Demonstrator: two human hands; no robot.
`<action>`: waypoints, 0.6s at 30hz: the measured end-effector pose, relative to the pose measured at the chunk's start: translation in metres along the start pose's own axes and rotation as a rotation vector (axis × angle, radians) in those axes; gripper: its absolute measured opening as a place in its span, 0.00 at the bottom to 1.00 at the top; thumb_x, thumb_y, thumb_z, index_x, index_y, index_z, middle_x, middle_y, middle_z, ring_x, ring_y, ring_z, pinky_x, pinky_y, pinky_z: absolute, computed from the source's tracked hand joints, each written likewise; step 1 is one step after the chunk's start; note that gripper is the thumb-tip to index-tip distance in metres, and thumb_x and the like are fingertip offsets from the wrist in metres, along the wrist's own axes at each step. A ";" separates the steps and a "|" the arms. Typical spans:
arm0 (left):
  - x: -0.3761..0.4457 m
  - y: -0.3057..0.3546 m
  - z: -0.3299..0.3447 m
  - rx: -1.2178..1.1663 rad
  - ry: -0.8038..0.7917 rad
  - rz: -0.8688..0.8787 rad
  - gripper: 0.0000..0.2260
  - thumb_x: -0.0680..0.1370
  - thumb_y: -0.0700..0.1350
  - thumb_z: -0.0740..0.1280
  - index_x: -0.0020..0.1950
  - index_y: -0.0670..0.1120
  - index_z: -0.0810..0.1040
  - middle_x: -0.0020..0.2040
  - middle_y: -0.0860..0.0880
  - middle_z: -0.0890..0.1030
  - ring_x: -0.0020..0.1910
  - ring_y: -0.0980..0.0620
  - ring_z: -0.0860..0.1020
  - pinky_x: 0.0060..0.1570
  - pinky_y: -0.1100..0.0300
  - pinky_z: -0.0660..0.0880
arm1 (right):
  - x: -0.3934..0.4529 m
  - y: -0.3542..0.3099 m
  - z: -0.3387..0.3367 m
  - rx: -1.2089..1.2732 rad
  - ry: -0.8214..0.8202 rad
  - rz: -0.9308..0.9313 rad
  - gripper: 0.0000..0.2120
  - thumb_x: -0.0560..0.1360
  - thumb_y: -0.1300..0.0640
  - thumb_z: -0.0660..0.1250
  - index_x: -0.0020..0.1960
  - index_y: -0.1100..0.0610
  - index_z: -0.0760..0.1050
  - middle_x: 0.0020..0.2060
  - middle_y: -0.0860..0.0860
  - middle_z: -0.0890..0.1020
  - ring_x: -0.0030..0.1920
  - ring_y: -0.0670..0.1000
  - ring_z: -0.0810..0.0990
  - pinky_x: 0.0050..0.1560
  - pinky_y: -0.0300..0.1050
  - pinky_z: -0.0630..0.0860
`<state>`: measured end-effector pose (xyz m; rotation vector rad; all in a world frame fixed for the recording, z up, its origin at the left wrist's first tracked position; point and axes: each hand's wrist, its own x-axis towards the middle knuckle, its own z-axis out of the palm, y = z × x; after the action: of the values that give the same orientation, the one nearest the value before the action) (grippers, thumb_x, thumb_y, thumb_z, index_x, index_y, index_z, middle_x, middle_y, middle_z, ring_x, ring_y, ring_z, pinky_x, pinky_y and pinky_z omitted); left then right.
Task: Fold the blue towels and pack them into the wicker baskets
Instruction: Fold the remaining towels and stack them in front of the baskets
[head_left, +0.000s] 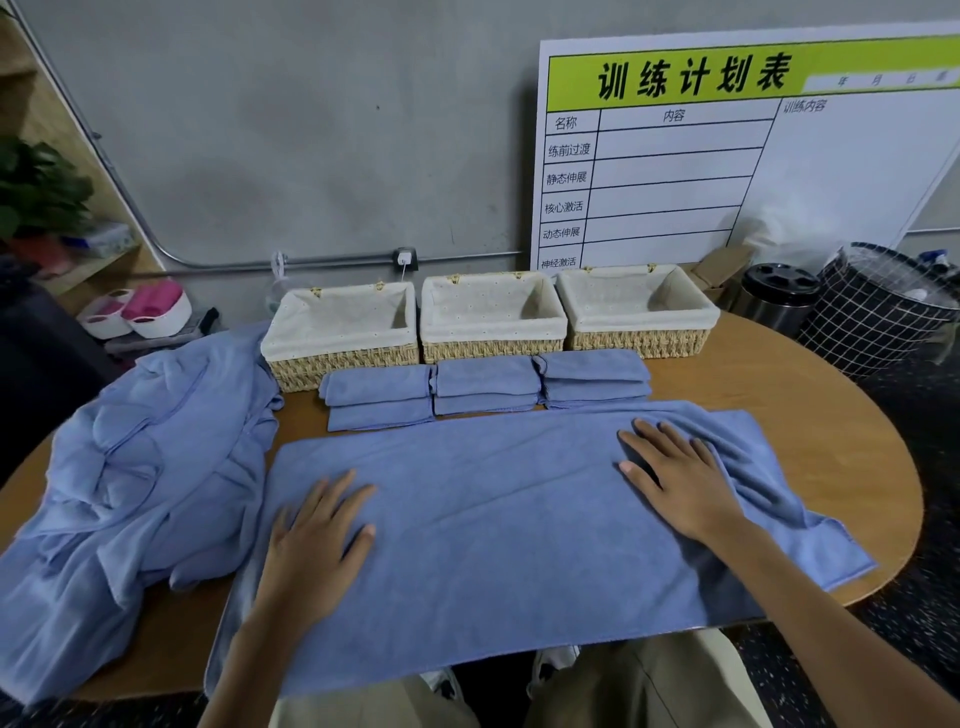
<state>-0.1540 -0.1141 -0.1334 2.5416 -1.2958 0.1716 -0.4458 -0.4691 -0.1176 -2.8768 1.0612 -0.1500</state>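
A blue towel (493, 519) lies spread flat across the front of the wooden table (810, 415). My left hand (317, 535) rests palm down on its left part, fingers apart. My right hand (680, 478) presses flat on its right part, where the cloth is wrinkled. Behind the towel lie three stacks of folded blue towels: left (376, 397), middle (485, 384) and right (595, 376). Three cloth-lined wicker baskets stand in a row behind them: left (343, 358), middle (491, 351), right (639, 340). All three baskets hold nothing. A heap of unfolded blue towels (135, 478) covers the table's left side.
A white planning board (727, 156) leans on the grey wall behind the baskets. A black metal bin (776, 299) and a checked laundry basket (872, 312) stand at the right. White and pink containers (145, 312) and a plant (36, 192) are at the left.
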 end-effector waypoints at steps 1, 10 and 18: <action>0.004 0.003 -0.001 -0.006 0.001 -0.018 0.25 0.77 0.63 0.51 0.70 0.58 0.72 0.74 0.54 0.69 0.74 0.46 0.68 0.65 0.34 0.67 | 0.000 -0.001 0.000 -0.007 -0.006 -0.007 0.46 0.70 0.25 0.27 0.79 0.42 0.55 0.80 0.44 0.55 0.80 0.52 0.52 0.76 0.57 0.53; 0.039 0.041 0.003 0.022 -0.062 -0.055 0.24 0.75 0.63 0.51 0.64 0.57 0.76 0.68 0.50 0.73 0.66 0.43 0.74 0.59 0.37 0.71 | 0.007 0.047 -0.035 0.592 0.349 -0.018 0.17 0.82 0.47 0.60 0.62 0.57 0.79 0.57 0.47 0.80 0.58 0.49 0.78 0.61 0.40 0.71; 0.095 0.228 0.029 -0.225 -0.029 0.366 0.21 0.78 0.56 0.54 0.66 0.53 0.77 0.66 0.52 0.75 0.65 0.48 0.75 0.63 0.50 0.71 | 0.032 0.117 -0.031 0.287 0.152 0.251 0.10 0.82 0.56 0.61 0.59 0.54 0.80 0.48 0.53 0.71 0.55 0.62 0.72 0.59 0.52 0.69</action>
<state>-0.2826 -0.3240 -0.0947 2.1132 -1.6795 0.0583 -0.5002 -0.5795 -0.0965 -2.4877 1.2955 -0.4686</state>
